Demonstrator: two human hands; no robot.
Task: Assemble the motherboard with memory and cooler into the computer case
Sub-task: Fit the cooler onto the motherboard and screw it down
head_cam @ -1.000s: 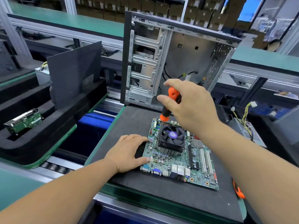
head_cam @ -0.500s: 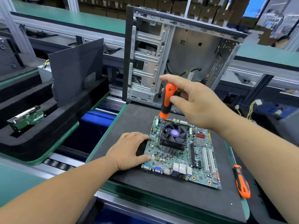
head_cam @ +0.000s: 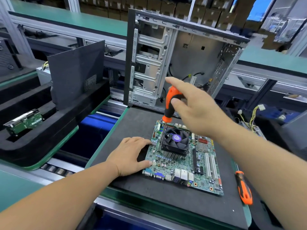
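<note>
My left hand (head_cam: 131,156) lies flat, fingers straight, pinning the stiff, fragile motherboard (head_cam: 184,161) on the desk (head_cam: 132,123) by its bare edge, while my right hand (head_cam: 197,112) seems to pinch the screwdriver (head_cam: 171,103) beside the cooler (head_cam: 175,143).

Spare screwdriver (head_cam: 243,187) flat on mat (head_cam: 137,120), right edge. Green board (head_cam: 23,122) in foam tray (head_cam: 49,130), left.

Bare black mat (head_cam: 142,123) lies open between the motherboard (head_cam: 184,163) and the upright case (head_cam: 174,63). At right, 1 spare screwdriver (head_cam: 243,187) blocks the mat's edge; the fan (head_cam: 175,140) rises mid-board.
</note>
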